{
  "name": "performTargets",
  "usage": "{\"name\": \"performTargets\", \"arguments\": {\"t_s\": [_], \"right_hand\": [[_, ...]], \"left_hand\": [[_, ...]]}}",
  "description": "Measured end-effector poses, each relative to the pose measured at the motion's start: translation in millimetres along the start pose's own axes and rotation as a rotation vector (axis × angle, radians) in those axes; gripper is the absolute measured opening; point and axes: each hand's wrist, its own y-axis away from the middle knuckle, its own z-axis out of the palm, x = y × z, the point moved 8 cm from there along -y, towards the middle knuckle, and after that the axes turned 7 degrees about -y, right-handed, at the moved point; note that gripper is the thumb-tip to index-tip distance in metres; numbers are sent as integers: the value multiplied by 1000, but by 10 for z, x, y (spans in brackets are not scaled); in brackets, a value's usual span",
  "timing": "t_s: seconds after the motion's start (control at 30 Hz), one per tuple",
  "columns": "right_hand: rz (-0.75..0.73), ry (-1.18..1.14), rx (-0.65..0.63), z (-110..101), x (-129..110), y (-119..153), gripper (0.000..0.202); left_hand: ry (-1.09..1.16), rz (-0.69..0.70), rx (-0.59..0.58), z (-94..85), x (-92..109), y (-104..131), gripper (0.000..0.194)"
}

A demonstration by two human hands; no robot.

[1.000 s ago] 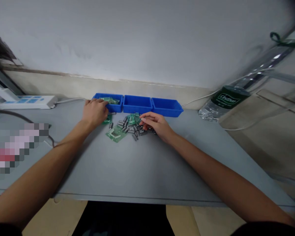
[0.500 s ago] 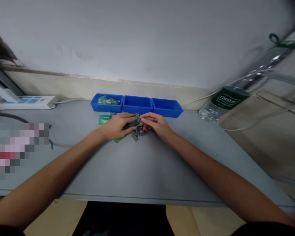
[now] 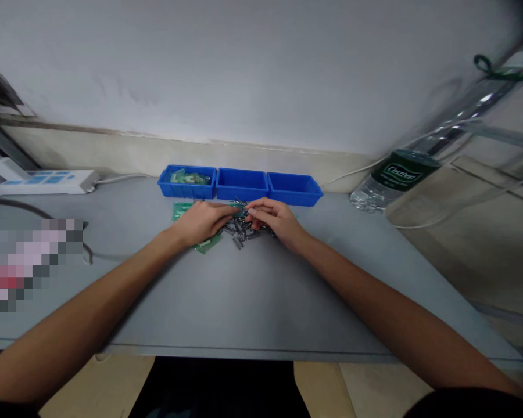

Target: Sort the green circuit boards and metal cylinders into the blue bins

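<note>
My left hand (image 3: 204,221) and my right hand (image 3: 273,219) meet over a heap of small dark metal cylinders (image 3: 240,234) and green circuit boards on the grey table (image 3: 244,290). Fingertips of both hands pinch at a small green board (image 3: 241,211) on top of the heap; who grips it I cannot tell. Another green board (image 3: 207,244) pokes out under my left hand, and one more (image 3: 181,209) lies to the left. Behind stand three blue bins: the left bin (image 3: 186,182) holds green boards, the middle bin (image 3: 241,184) and right bin (image 3: 293,189) look bare inside.
A white power strip (image 3: 39,182) with its cord lies at the far left by the wall. A clear water bottle with a green label (image 3: 390,179) lies at the right, beside white cables and a metal rail. A blurred patch covers the left table edge.
My left hand left the left blue bin and came right to the heap, joining my right hand there. My right hand stayed almost in place.
</note>
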Motion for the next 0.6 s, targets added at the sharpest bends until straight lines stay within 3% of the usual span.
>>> {"name": "performTargets", "arguments": {"t_s": [0.3,0.43,0.6], "right_hand": [[5,6,-3,11,-12,9,31],[4,7,-2,12,-13,11,31],[-10,4,7,3,-14,6,33]], "left_hand": [[28,-57,140,-56,-83,26,44],[126,-170,257,-164,-174,38,34],[416,-347,453,-303,-318,73,24]]}}
